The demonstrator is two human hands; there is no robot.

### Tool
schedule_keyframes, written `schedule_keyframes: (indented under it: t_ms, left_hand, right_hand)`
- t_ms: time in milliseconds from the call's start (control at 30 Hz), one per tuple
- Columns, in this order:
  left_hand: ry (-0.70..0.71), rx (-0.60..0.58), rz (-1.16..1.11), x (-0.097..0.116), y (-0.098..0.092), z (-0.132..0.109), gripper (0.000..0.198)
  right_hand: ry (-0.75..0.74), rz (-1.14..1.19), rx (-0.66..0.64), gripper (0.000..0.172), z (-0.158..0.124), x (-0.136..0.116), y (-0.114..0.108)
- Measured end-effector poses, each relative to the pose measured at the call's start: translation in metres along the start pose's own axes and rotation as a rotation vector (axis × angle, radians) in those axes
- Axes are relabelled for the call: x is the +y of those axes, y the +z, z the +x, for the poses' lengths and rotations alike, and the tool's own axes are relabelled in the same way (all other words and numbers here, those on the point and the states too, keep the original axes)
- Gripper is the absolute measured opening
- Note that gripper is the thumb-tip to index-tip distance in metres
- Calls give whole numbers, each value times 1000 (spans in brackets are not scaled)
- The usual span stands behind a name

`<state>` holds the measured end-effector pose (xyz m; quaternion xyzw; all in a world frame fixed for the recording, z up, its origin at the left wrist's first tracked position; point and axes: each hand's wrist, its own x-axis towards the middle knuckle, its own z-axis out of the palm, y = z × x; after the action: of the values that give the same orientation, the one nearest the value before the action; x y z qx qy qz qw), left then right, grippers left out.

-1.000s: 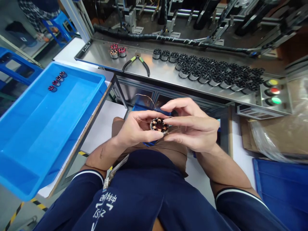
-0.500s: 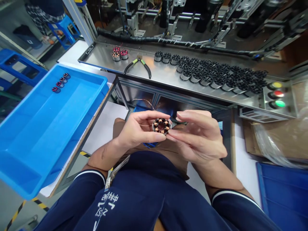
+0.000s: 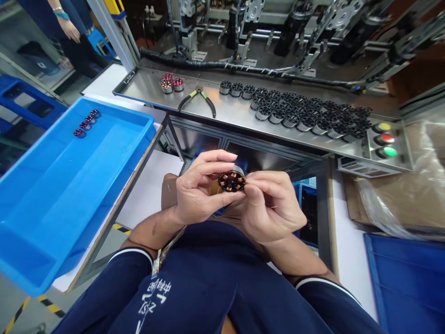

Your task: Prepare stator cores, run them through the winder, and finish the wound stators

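Observation:
I hold a small round motor stator [image 3: 232,181] wound with copper coils over my lap. My left hand [image 3: 198,190] grips its left side between thumb and fingers. My right hand [image 3: 273,208] is curled at its right edge, thumb and fingers pinched against the rim. On the steel shelf [image 3: 239,113] ahead lie several empty black stators [image 3: 306,116], green-handled pliers [image 3: 198,98] and a few wound stators [image 3: 172,83].
A big blue tray [image 3: 62,185] at my left holds a few wound stators [image 3: 85,125] in its far corner. Yellow, red and green buttons [image 3: 384,138] sit at the shelf's right end. Plastic wrap over cardboard [image 3: 399,195] and a blue bin [image 3: 406,273] lie right. Another person [image 3: 69,28] stands far left.
My right hand went from fingers stretched out beside the stator to curled and pinched on its rim. The loose copper wire loop above it is no longer seen.

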<state>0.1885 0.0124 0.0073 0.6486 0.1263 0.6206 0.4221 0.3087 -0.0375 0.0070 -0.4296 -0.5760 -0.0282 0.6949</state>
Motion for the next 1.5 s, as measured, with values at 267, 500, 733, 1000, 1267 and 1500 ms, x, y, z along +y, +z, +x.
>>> schedule_keyframes:
  t_ms: [267,500,733,1000,1267,1500]
  left_hand:
    - [-381,-138,-238,-2,-8,1,61]
    - [-651,-184,-329,6,-16,6,36]
    - [-787,-122,-429,7,-11,7,37]
    - [-791,-151,-568,1,-12,8,44]
    - [-609,-180,-489,3,-23,14,28]
    - [-570,-4,-502,1,-18,13,46]
  right_hand:
    - [29,139,-107,7,9,8,1]
    - [103,201,-181,11,20,12,-5]
    - [135,162,-186,9,18,13,-7]
    - [21,27,-195,11,20,15,-10]
    - [146,49,-228,14,24,12,-12]
    - [24,85,-261,11,27,12,-15]
